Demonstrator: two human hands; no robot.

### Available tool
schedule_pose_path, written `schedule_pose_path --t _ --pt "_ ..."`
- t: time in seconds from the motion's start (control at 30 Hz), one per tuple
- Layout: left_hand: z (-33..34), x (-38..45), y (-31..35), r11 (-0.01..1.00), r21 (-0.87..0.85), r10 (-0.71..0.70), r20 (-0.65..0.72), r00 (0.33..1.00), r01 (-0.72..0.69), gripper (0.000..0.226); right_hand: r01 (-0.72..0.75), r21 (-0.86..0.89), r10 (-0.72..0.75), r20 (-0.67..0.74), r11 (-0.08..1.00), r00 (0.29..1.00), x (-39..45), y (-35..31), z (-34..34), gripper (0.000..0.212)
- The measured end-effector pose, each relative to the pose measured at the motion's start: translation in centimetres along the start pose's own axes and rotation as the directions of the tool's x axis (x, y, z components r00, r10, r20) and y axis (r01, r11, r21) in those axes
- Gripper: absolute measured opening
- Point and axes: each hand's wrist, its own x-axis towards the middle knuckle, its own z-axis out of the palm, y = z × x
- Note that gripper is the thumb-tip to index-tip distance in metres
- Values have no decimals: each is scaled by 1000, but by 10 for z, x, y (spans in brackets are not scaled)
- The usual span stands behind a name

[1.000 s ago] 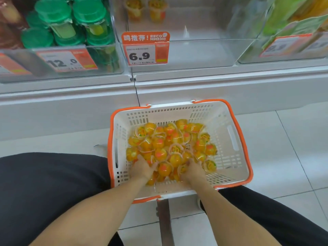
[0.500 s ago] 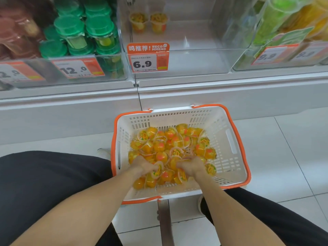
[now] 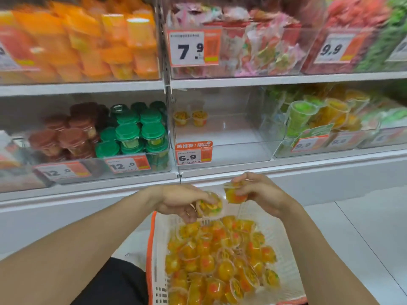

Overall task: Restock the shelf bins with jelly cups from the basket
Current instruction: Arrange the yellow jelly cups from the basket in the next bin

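You are lifting two jelly cups clear of the basket (image 3: 154, 249) and toward the shelf. Your left hand (image 3: 178, 202) is curling its fingers round one orange-and-yellow jelly cup (image 3: 210, 204), while your right hand (image 3: 259, 192) is pinching a second cup (image 3: 234, 194) by its rim. Both cups are hanging above the basket's far edge, below the shelf front and not yet inside any bin.

The clear bin (image 3: 231, 155) behind the 6.9 price tag (image 3: 193, 153) is sitting almost bare, with only two matching cups (image 3: 190, 117) standing at its back wall. Judging by that, the restocking is barely under way. The white basket with the orange rim is holding a deep heap of jelly cups (image 3: 220, 260), so nearly the whole load is waiting to be moved.

Beside the target bin, the green-lidded cups (image 3: 141, 130) on the left and the mixed green and yellow cups (image 3: 319, 115) on the right are looking well filled.
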Motion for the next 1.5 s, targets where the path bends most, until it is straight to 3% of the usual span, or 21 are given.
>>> schedule_pose_path --t 0.17,0.3,0.4,0.5,0.63,0.73,0.93,1.07,1.17,1.27,1.37,1.43,1.5 --pt "-10 -12 1 927 -361 67 -108 992 -102 35 256 -73 -256 9 964 967 3 -78 6 60" --pt "-13 -5 -1 900 -412 -29 -381 924 -142 43 375 -236 -395 -46 897 917 48 -125 19 54" --pt "-15 -2 4 863 -470 -52 -445 894 -183 46 238 -470 -325 -112 850 939 113 -139 21 51" --pt "-16 -1 9 839 -495 -57 -492 869 -225 46 28 -745 -212 -153 667 965 184 -128 6 41" --pt "-18 3 15 813 -529 -77 -513 855 -244 40 -150 -835 -113 -245 529 963 235 -106 -2 26" --pt "-18 9 22 800 -536 -53 -511 858 -270 38 -204 -883 -177 -301 423 937 260 -105 -1 70" --pt "-15 16 28 833 -496 -40 -494 868 -244 42 -165 -814 -315 -390 556 865 284 -101 11 71" --pt "-14 13 30 840 -487 -32 -483 875 -238 45 -214 -765 -321 -483 608 815 287 -100 8 67" --pt "-12 10 31 839 -487 -28 -484 875 -243 43 -242 -773 -267 -467 587 843 285 -101 8 45" --pt "-11 9 33 831 -499 -39 -493 869 -246 40 -223 -779 -217 -416 586 883 280 -103 9 42" --pt "-8 9 38 819 -505 -22 -504 863 -274 39 -156 -823 -224 -323 545 920 258 -113 12 48" --pt "-4 8 42 798 -521 -8 -510 860 -301 37 -58 -777 -292 -303 627 907 237 -120 11 51" --pt "1 6 50 744 -570 12 -510 860 -348 33 127 -675 -379 -241 727 893 199 -125 10 32"
